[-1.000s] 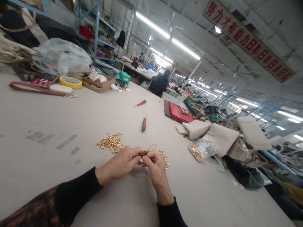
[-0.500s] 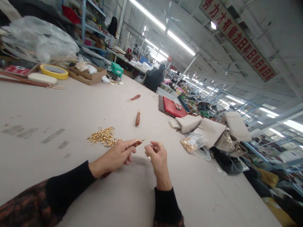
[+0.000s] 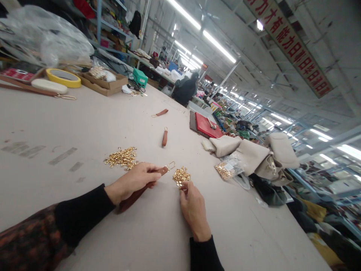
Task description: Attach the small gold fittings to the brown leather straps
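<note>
A brown leather strap is pinched in my left hand; its gold wire loop sticks out past the fingertips, and its tail hangs below the palm. My right hand is at the near edge of a small pile of gold studs, thumb and fingers drawn together. What sits between those fingertips is too small to make out. Beyond my left hand lies a larger heap of small gold metal pieces. Two short brown leather tabs with gold loops, one nearer and one farther, rest on the table.
On the right lie a bag of gold pieces, cream handbags and a red folder-like item. At the left are yellow tape, a cardboard tray and a green box. A person in dark clothing is farther back.
My right hand has moved down and slightly right to the stud pile, which it was covering before. My left hand still grips the strap, now turned so the loop shows open.
</note>
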### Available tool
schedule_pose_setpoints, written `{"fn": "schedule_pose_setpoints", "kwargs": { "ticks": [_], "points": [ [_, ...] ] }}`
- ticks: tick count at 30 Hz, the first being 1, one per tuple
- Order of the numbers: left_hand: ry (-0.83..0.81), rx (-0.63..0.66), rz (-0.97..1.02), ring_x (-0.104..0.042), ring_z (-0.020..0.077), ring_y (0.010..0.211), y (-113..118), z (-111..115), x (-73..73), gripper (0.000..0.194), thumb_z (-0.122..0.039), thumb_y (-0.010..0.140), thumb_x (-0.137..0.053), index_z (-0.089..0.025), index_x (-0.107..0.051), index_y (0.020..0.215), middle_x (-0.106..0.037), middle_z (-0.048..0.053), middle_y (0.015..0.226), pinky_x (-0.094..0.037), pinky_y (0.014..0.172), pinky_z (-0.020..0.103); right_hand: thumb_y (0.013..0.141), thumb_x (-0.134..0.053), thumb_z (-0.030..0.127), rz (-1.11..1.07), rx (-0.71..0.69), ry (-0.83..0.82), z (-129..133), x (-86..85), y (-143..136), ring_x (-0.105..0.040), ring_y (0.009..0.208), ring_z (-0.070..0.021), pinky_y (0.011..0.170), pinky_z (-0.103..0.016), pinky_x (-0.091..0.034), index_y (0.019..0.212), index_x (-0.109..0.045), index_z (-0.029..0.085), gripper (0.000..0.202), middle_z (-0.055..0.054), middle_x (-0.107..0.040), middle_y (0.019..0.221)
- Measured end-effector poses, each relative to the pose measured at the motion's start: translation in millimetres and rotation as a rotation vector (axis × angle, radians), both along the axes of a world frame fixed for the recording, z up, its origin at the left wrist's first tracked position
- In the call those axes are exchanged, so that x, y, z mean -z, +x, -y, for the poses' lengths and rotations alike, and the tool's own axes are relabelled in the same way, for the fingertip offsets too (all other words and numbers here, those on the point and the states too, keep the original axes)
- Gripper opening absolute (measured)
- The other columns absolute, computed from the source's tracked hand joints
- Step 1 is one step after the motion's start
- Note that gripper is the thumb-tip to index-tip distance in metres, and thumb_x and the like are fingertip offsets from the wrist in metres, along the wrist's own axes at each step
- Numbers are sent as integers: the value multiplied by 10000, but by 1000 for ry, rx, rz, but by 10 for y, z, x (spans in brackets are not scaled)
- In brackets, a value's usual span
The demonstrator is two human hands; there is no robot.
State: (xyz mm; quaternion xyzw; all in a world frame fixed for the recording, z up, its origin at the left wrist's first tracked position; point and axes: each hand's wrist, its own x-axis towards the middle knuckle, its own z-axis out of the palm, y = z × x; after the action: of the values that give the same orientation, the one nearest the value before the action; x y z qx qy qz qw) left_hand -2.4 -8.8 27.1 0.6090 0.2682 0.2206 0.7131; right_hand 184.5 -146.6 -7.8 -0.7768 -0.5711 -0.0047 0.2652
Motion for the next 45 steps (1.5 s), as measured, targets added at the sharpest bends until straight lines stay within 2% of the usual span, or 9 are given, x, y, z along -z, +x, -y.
{"fn": "schedule_pose_setpoints", "kwargs": {
  "ticks": [3,9,15,18,21,24,29,39,45],
  "points": [
    [-78,22,33,-500,146,586,15,8,36,380,-405,692,-659,-109,-626,928,-536,-4,663,-400,574,237,863,-438,76,123,-54,5,-49,25,-12,-589,848,-197,754,-297,-426,978,-578,176,207,-59,-637,899],
    [58,-19,-33,-518,169,603,81,9,100,395,-438,732,-598,-110,-653,946,-577,30,677,-379,484,216,887,-402,48,315,-153,17,-93,79,27,-587,838,-217,757,-312,-423,981,-617,149,255,-82,-642,852],
    [129,-51,-93,-448,148,498,88,72,45,459,-529,722,-574,-123,-665,915,-548,8,596,-311,407,205,857,-571,154,-276,-81,206,-90,-11,-82,-610,732,-144,699,-243,-461,879,-655,187,92,-5,-674,813],
    [182,-54,-53,-463,139,503,83,77,43,429,-523,750,-563,-122,-662,866,-553,5,617,-328,455,217,845,-635,218,-465,-118,297,-129,-84,-218,-605,706,-127,663,-220,-471,860,-668,193,43,8,-667,781],
    [241,-43,11,-528,167,610,90,74,84,353,-461,791,-549,-129,-652,859,-589,18,704,-400,557,247,847,-642,182,-466,-200,407,-189,-149,-349,-608,726,-115,669,-209,-475,873,-662,200,37,10,-665,810],
    [378,-82,-13,-503,168,616,95,95,122,253,-368,820,-510,-150,-637,808,-577,3,677,-374,568,260,847,-632,112,-365,-271,490,-240,-199,-429,-627,812,-112,752,-213,-482,896,-650,210,111,10,-676,875],
    [553,-169,-4,-522,162,664,91,168,139,173,-257,829,-485,-156,-616,778,-607,0,722,-361,616,267,850,-600,49,-208,-337,502,-270,-237,-464,-623,832,-98,785,-201,-463,870,-626,203,157,20,-671,874],
    [575,-108,17,-552,157,664,98,170,141,165,-214,853,-480,-157,-627,803,-593,-6,689,-376,628,261,857,-571,43,-95,-300,540,-262,-252,-493,-631,831,-105,790,-202,-460,854,-622,192,158,11,-671,847],
    [617,-91,53,-549,151,685,81,164,126,166,-214,863,-494,-160,-648,837,-593,-5,714,-383,648,254,851,-626,144,-355,-175,503,-276,-163,-494,-610,776,-119,733,-231,-477,841,-615,192,50,6,-643,817]
  ]
}}
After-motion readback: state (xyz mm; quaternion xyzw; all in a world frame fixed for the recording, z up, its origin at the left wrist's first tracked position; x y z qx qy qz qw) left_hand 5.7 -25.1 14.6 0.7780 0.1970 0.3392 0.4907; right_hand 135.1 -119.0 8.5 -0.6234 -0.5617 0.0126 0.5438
